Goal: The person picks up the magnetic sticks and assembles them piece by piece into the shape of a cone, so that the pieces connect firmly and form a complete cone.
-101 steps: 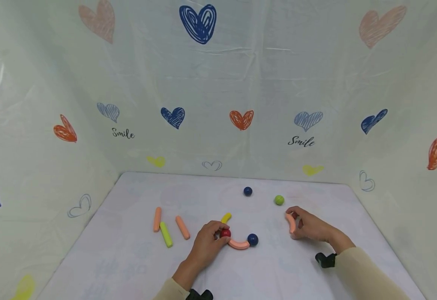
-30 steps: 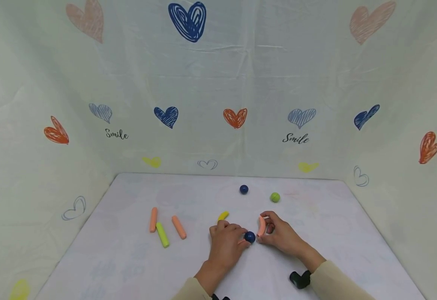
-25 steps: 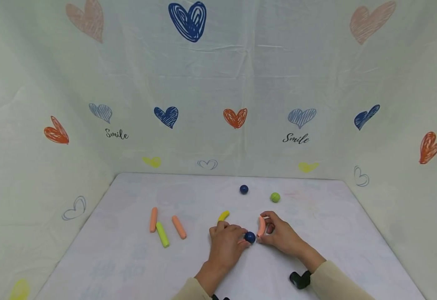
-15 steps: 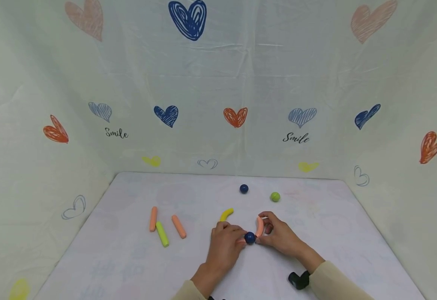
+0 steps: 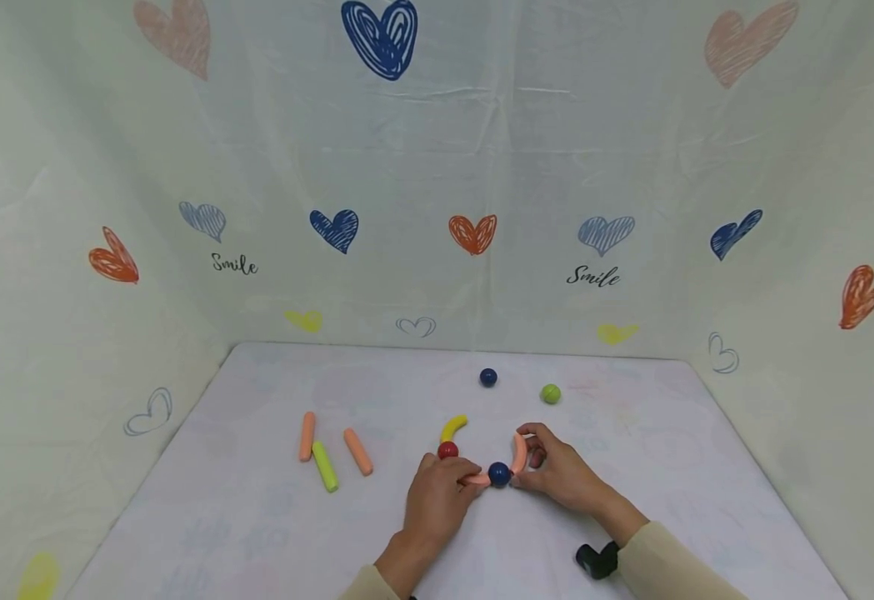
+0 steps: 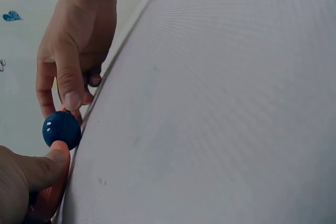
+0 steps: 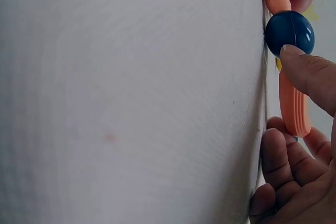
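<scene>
Two hands meet at a blue ball point(image 5: 499, 474) on the counter point(image 5: 257, 533) in the head view: left hand point(image 5: 437, 500) pinches one curved rod point(image 5: 474, 480), right hand point(image 5: 560, 473) grips another point(image 5: 519, 452). Left wrist view: left fingertip point(image 6: 55, 162) presses beside the ball point(image 6: 61, 129). Right wrist view: thumb point(image 7: 310, 77) touches the ball point(image 7: 290, 33), rod point(image 7: 293, 106) below.

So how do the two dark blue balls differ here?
The near blue ball sits between the left hand and right hand, touched by fingers of both; the far blue ball lies alone, untouched. The near one joins two curved orange pieces, one held by the left hand and one by the right; the far one joins nothing. Both look alike in colour and shape.
</scene>
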`<state>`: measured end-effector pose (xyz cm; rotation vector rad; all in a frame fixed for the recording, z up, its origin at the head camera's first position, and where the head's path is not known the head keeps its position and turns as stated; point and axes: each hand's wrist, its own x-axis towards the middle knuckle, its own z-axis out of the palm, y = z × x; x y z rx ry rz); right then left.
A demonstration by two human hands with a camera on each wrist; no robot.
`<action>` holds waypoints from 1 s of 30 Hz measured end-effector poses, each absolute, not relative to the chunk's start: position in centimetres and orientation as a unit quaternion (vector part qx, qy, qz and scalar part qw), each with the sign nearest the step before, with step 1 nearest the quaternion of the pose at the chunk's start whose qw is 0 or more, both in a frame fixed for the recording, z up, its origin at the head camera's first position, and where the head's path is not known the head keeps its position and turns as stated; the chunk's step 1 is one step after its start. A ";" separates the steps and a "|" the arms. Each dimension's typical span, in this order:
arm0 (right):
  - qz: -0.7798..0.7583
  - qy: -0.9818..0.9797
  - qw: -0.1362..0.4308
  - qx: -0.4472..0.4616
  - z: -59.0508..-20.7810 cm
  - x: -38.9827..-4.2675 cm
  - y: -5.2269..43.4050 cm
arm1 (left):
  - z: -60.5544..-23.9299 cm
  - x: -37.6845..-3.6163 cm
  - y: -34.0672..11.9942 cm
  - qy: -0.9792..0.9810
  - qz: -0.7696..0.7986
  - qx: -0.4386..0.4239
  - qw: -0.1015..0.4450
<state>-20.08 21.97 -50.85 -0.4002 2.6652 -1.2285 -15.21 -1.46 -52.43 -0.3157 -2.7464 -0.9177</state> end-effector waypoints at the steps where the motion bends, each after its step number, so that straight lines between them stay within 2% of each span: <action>1: -0.413 0.896 0.090 -0.134 -50.8 -20.1 22.0 | -52.4 -15.2 -1.4 -0.937 -0.318 -0.101 0.107; 10: -0.413 0.897 0.091 -0.129 -50.8 -20.0 22.0 | -52.3 -15.5 -1.4 -0.932 -0.342 -0.085 0.080; 30: -0.420 0.900 0.079 -0.088 -50.9 -20.1 21.7 | -52.3 -15.5 -1.1 -0.932 -0.347 -0.074 0.078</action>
